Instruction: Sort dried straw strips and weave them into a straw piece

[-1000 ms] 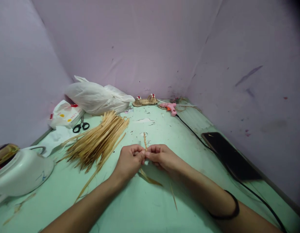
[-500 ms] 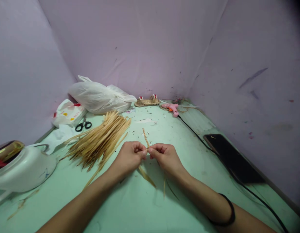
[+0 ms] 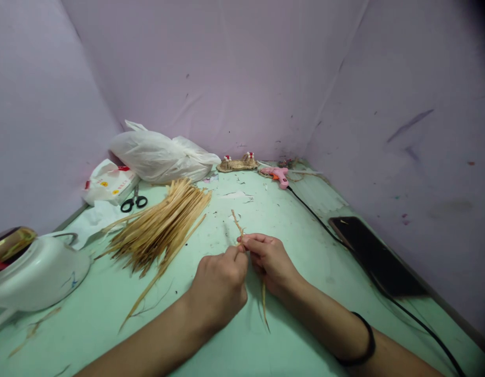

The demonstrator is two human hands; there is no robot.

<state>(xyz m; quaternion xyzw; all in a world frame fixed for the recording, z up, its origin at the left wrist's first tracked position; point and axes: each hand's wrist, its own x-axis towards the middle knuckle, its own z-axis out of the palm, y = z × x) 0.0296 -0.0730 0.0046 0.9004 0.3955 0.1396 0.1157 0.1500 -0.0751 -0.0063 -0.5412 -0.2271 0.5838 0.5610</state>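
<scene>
A thin twisted cord of dried straw sticks up and away from between my two hands. My right hand pinches it between thumb and forefinger, just below its upstanding end. Pressed close against those fingertips, my left hand is closed with its knuckles up, gripping the lower part of the cord; its fingertips are mostly hidden. A loose strand hangs beneath my right hand. To the left lies a spread bundle of dried straw strips.
At left stand a white pot-like container, black-handled scissors, a tissue pack and a white plastic bag. A woven straw piece and a pink glue gun lie at the back. A phone and black cable are at right.
My left hand has turned over, knuckles upward, and come nearer and lower against the right. The wide strand below it is now out of sight. My right hand stays nearly in place.
</scene>
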